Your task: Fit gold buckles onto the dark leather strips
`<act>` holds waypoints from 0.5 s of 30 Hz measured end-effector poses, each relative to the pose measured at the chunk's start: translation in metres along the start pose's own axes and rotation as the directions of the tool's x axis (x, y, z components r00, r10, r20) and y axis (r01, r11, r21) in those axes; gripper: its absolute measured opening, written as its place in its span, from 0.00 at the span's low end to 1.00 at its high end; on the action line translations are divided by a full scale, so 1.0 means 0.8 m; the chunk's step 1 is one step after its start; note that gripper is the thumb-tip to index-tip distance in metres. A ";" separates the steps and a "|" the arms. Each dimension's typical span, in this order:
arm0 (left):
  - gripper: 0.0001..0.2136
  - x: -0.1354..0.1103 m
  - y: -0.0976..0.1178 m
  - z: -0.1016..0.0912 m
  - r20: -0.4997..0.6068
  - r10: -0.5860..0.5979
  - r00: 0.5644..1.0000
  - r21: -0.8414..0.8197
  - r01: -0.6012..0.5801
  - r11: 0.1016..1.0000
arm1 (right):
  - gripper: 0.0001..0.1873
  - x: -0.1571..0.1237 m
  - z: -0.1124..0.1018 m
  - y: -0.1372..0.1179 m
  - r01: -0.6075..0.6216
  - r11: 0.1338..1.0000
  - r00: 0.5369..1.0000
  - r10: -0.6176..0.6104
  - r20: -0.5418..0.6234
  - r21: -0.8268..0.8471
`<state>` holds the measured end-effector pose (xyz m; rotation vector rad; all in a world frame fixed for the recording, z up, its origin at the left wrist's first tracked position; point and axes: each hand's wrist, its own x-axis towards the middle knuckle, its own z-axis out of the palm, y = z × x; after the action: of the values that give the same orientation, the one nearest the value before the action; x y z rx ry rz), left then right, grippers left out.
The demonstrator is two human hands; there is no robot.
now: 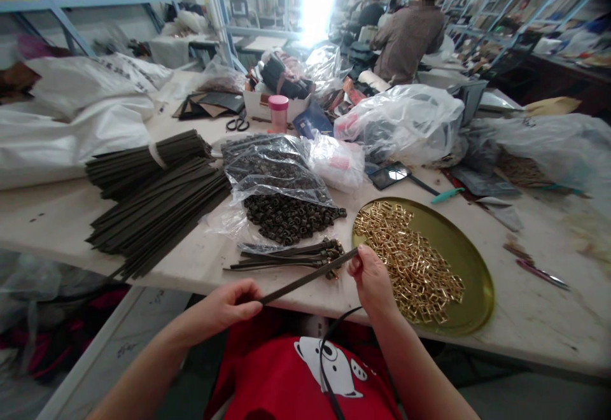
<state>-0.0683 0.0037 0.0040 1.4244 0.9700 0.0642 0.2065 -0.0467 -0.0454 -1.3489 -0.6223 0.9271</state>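
I hold one dark narrow strap stretched between both hands above the table's near edge. My left hand pinches its near end. My right hand is closed on its far end, beside a round gold tray heaped with several gold buckles. Just beyond the strap lies a small bunch of straps with loops on them. Behind that, small dark loops spill from a clear plastic bag.
Large bundles of dark straps lie at the left. Further back are plastic bags, a pink-lidded cup, scissors and a box. Small tools lie at the right. A person sits at the far end.
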 end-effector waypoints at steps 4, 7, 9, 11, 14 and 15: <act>0.08 -0.031 0.001 -0.053 -0.300 0.038 0.953 0.054 -0.023 0.998 | 0.17 -0.007 -0.013 -0.005 0.029 0.999 0.999 -0.030 -0.012 -0.022; 0.07 -0.047 0.015 -0.078 -0.633 0.101 0.768 -0.147 -0.248 0.958 | 0.15 -0.032 -0.009 -0.005 0.023 0.989 0.989 0.000 0.149 -0.149; 0.06 -0.049 0.030 -0.084 -0.771 0.090 0.630 -0.298 -0.482 0.824 | 0.13 -0.051 -0.001 -0.003 0.032 0.965 0.926 0.070 0.372 -0.260; 0.06 -0.043 0.045 -0.083 -0.812 0.075 0.579 -0.383 -0.624 0.681 | 0.10 -0.063 0.009 -0.003 0.102 0.922 0.777 0.161 0.609 -0.373; 0.07 -0.023 0.062 -0.067 -0.805 0.130 0.579 -0.375 -0.666 0.645 | 0.07 -0.052 0.026 -0.013 0.308 0.838 0.662 0.151 0.734 -0.450; 0.07 -0.013 0.066 -0.059 -0.800 0.164 0.578 -0.333 -0.654 0.679 | 0.07 -0.040 0.032 -0.018 0.379 0.799 0.694 0.088 0.715 -0.467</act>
<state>-0.0770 0.0461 0.0609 0.9625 1.0425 1.3218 0.1716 -0.0597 -0.0232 -1.4068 -1.7361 1.1698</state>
